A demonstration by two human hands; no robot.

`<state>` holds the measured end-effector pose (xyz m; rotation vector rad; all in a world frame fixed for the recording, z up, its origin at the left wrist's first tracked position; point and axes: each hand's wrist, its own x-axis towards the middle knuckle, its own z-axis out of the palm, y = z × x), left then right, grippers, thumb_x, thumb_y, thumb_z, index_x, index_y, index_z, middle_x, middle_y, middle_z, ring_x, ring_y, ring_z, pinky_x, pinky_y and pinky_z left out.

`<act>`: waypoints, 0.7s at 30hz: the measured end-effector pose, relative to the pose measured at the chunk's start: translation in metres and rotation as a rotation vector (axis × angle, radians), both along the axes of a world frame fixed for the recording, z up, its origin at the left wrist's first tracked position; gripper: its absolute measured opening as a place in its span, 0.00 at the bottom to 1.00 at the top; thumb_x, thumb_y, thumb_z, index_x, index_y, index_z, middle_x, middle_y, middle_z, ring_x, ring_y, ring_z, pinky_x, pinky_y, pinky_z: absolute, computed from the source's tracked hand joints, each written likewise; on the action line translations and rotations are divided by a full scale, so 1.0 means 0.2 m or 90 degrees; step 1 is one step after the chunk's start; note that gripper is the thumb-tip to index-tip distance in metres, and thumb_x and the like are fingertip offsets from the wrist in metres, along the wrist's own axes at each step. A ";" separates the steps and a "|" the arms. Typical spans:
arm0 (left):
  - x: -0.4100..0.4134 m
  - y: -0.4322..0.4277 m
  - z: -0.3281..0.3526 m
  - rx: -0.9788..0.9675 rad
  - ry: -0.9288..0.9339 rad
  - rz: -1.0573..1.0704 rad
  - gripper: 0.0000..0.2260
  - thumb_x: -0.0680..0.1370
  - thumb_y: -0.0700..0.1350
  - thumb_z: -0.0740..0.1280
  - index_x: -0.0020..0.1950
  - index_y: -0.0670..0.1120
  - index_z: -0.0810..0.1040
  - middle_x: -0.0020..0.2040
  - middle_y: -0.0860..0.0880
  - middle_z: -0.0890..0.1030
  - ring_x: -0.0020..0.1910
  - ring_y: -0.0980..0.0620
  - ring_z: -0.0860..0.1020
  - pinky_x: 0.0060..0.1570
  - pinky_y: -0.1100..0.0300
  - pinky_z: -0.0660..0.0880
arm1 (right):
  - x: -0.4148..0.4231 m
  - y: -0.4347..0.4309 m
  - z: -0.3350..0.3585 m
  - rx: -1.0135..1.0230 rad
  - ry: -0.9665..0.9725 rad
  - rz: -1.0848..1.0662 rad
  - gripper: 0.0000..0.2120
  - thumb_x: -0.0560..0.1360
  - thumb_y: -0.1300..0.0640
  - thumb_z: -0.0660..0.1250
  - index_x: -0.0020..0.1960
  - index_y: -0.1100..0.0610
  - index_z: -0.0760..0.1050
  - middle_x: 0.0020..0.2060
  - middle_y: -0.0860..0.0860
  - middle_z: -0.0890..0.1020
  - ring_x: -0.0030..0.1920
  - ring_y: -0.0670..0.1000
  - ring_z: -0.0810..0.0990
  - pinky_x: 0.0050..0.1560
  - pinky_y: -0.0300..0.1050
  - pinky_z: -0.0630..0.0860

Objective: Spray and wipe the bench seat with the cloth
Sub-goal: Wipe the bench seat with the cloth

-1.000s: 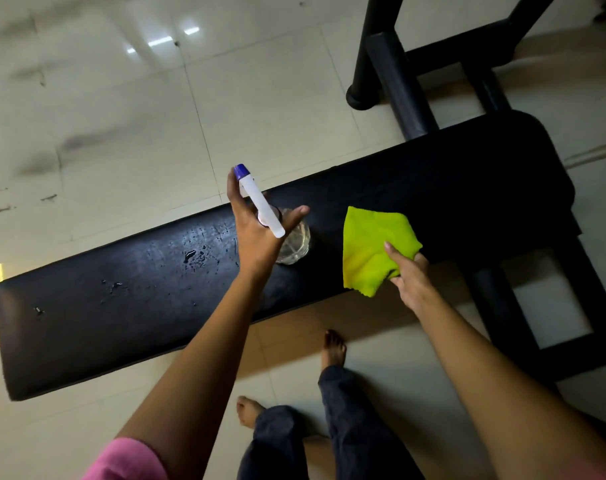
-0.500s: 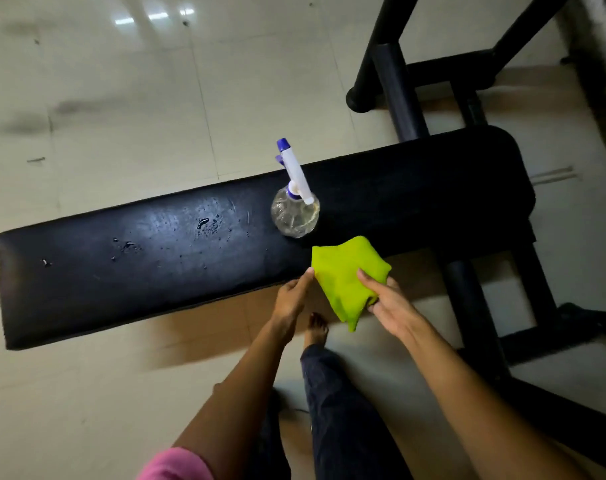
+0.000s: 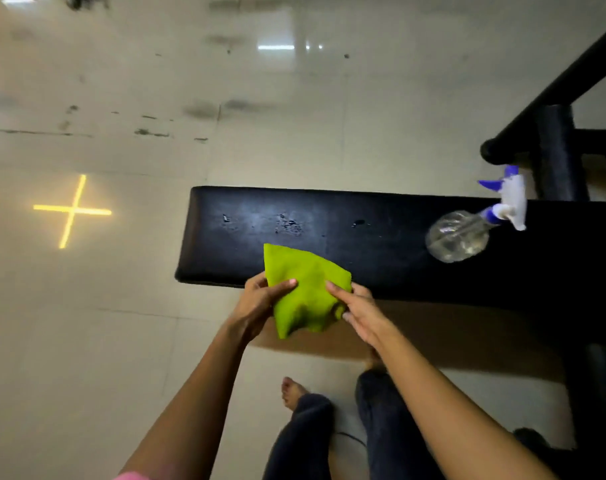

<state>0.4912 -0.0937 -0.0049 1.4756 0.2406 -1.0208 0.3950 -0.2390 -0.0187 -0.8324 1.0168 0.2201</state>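
Observation:
A black padded bench seat [image 3: 381, 247] runs across the view, with water droplets on its left part. Both hands hold a bright green cloth [image 3: 303, 289] over the seat's near edge, close to its left end. My left hand [image 3: 260, 304] grips the cloth's left side and my right hand [image 3: 358, 311] pinches its right side. A clear spray bottle [image 3: 459, 235] with a white and blue trigger head stands on the seat far to the right, apart from both hands.
Black metal frame bars [image 3: 554, 150] rise behind the bench at the right. Pale tiled floor [image 3: 121, 323] surrounds it, with a yellow cross of light [image 3: 71, 211] at the left. My bare feet [image 3: 293, 391] and dark trousers are below the bench edge.
My left hand let go of the spray bottle, which now stands on the seat, and joined my right hand on the cloth. Both hands and the cloth moved toward the seat's left end.

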 end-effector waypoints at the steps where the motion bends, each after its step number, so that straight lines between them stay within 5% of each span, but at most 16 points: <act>1: 0.09 0.06 -0.01 0.017 -0.038 0.024 0.08 0.73 0.34 0.68 0.50 0.42 0.79 0.40 0.49 0.85 0.40 0.51 0.83 0.40 0.55 0.81 | 0.09 0.06 -0.03 -0.027 0.004 0.023 0.17 0.75 0.60 0.66 0.62 0.62 0.73 0.50 0.54 0.81 0.44 0.46 0.78 0.51 0.45 0.73; 4: 0.33 0.20 -0.02 0.092 -0.124 0.093 0.06 0.71 0.34 0.70 0.46 0.42 0.80 0.36 0.50 0.85 0.37 0.52 0.82 0.38 0.55 0.80 | 0.31 0.17 -0.15 -0.199 0.029 0.093 0.19 0.75 0.58 0.67 0.63 0.64 0.72 0.52 0.57 0.79 0.50 0.50 0.76 0.41 0.33 0.71; 6: 0.47 0.27 -0.05 0.161 -0.161 0.119 0.06 0.71 0.34 0.72 0.45 0.42 0.80 0.35 0.50 0.83 0.33 0.54 0.80 0.36 0.57 0.79 | 0.41 0.22 -0.22 -0.358 0.023 0.190 0.21 0.75 0.55 0.66 0.65 0.62 0.71 0.61 0.59 0.76 0.59 0.54 0.75 0.52 0.37 0.72; 11: 0.67 0.29 -0.10 0.247 -0.210 0.058 0.05 0.70 0.38 0.74 0.42 0.45 0.80 0.38 0.46 0.82 0.35 0.50 0.80 0.38 0.55 0.78 | 0.62 0.19 -0.32 -0.723 -0.049 0.490 0.27 0.79 0.48 0.58 0.74 0.54 0.57 0.75 0.52 0.59 0.75 0.52 0.54 0.74 0.49 0.49; 15: 0.77 0.28 -0.09 0.171 -0.182 0.077 0.08 0.71 0.35 0.72 0.49 0.38 0.81 0.40 0.47 0.83 0.35 0.57 0.82 0.36 0.63 0.79 | 0.77 0.10 -0.43 -0.802 -0.028 0.649 0.29 0.78 0.44 0.55 0.75 0.52 0.52 0.76 0.51 0.52 0.76 0.51 0.47 0.74 0.51 0.43; 18: 0.87 0.33 -0.22 0.216 -0.187 0.096 0.12 0.71 0.34 0.72 0.54 0.36 0.79 0.47 0.41 0.83 0.35 0.59 0.81 0.38 0.64 0.79 | 0.85 0.03 -0.55 -0.862 -0.052 0.689 0.40 0.71 0.30 0.42 0.75 0.52 0.54 0.75 0.53 0.55 0.76 0.52 0.51 0.74 0.55 0.46; 21: 0.88 0.38 -0.41 0.424 -0.271 0.104 0.22 0.71 0.37 0.72 0.65 0.41 0.73 0.60 0.41 0.79 0.55 0.48 0.79 0.58 0.54 0.74 | 0.85 0.01 -0.65 -0.892 -0.055 0.736 0.46 0.67 0.27 0.30 0.75 0.53 0.55 0.75 0.52 0.56 0.75 0.51 0.52 0.73 0.55 0.46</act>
